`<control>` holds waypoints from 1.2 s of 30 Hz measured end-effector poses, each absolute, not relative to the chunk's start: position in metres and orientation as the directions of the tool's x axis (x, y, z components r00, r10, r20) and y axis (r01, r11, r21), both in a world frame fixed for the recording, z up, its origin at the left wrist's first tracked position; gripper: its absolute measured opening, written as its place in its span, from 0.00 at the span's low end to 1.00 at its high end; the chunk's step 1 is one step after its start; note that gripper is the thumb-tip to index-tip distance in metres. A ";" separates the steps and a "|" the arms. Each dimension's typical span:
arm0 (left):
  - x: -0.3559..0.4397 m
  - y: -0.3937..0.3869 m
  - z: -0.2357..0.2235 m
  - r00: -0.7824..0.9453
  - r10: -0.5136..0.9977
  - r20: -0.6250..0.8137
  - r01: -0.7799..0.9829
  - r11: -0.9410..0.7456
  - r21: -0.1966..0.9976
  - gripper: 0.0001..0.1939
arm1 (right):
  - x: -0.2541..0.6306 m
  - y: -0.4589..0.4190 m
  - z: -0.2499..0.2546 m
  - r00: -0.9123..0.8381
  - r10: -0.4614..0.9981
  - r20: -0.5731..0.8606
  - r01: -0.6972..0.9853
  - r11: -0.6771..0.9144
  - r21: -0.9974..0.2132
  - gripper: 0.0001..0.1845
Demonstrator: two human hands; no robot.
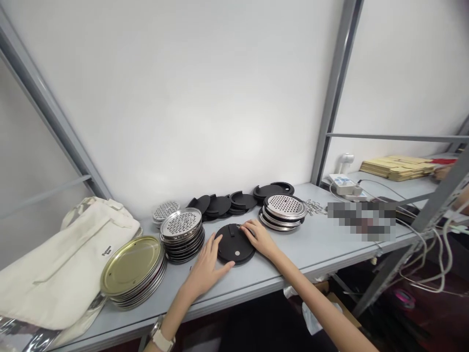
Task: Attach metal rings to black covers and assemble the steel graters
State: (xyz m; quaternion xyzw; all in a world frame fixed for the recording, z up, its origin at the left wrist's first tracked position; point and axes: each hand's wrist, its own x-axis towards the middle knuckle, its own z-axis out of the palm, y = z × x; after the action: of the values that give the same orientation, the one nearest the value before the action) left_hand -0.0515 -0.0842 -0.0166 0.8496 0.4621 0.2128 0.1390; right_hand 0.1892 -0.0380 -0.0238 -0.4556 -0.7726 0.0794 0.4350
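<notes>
Pale wristwatch [161, 339], hands [205, 269] [261, 238] on black disc [234, 243], left spread open, right's grip unclear, cream bag's [69, 264] lettering [106, 251] illegible

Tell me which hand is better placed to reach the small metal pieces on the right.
Probably the right hand: it touches the right side of the black disc, nearer the small metal pieces, though the perforated-topped stack stands in between. The left hand is on the disc's left, farther away.

Left grip [207, 268], right grip [262, 239], on black disc [231, 244]
</notes>
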 end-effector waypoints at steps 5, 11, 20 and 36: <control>-0.049 -0.089 -0.023 0.519 0.834 0.188 0.698 -0.540 0.471 0.40 | 0.186 -0.044 -0.018 -0.235 0.778 0.583 0.627 0.579 -0.520 0.15; -0.048 -0.092 -0.020 0.509 0.824 0.250 0.658 -0.560 0.504 0.36 | 0.180 -0.072 -0.016 -0.318 0.756 0.573 0.626 0.621 -0.471 0.17; -0.043 -0.094 -0.016 0.501 0.789 0.356 0.558 -0.609 0.563 0.33 | 0.199 -0.090 -0.023 -0.500 0.754 0.426 0.659 0.650 -0.379 0.51; -0.041 -0.076 -0.012 0.568 0.738 0.363 0.444 -0.647 0.620 0.24 | 0.202 -0.090 -0.023 -0.528 0.704 0.475 0.789 0.614 -0.033 0.35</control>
State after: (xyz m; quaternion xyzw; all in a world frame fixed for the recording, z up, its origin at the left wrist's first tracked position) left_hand -0.0413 -0.0757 -0.0119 0.8531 0.3464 0.3095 0.2375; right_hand 0.2018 -0.0904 -0.0229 -0.4295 -0.8690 -0.0932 0.2272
